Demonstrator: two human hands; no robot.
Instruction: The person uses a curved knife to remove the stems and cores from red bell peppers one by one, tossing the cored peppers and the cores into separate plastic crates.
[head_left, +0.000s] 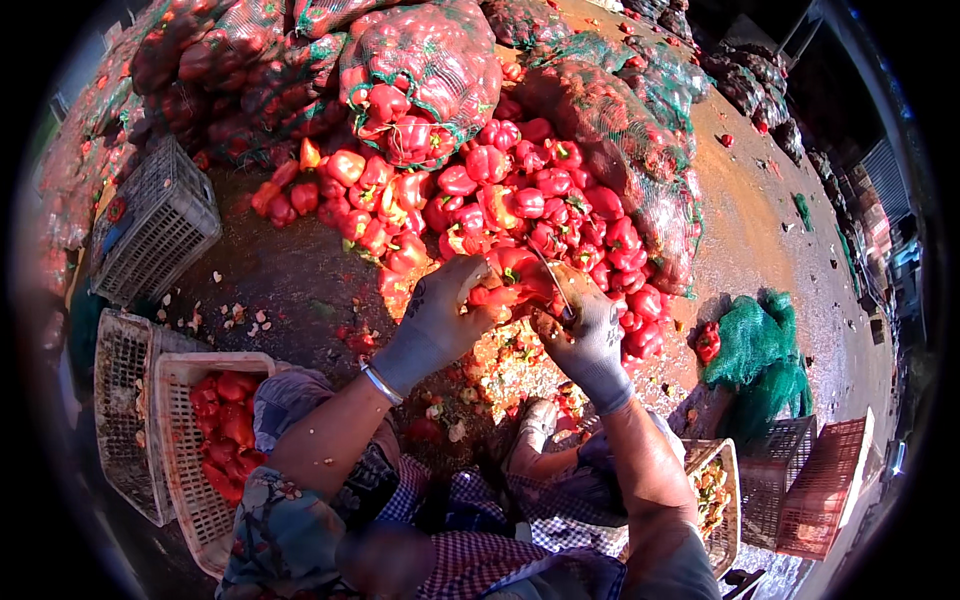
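Centrally, one red pepper (512, 272) is between the two gloved hands, before the near edge of the pile (490, 185), which lies at twelve o'clock. The left hand (445, 310) has its fingers closed around the pepper, probably to keep it steady; the right hand (590, 335) has its fingers wrapped on a thin knife (556, 278), blade against the pepper. At eight o'clock, the left crate (170, 430) contains red peppers; between four and five, the right crate (727, 548) contains pale scraps. Both seem placed within easy reach.
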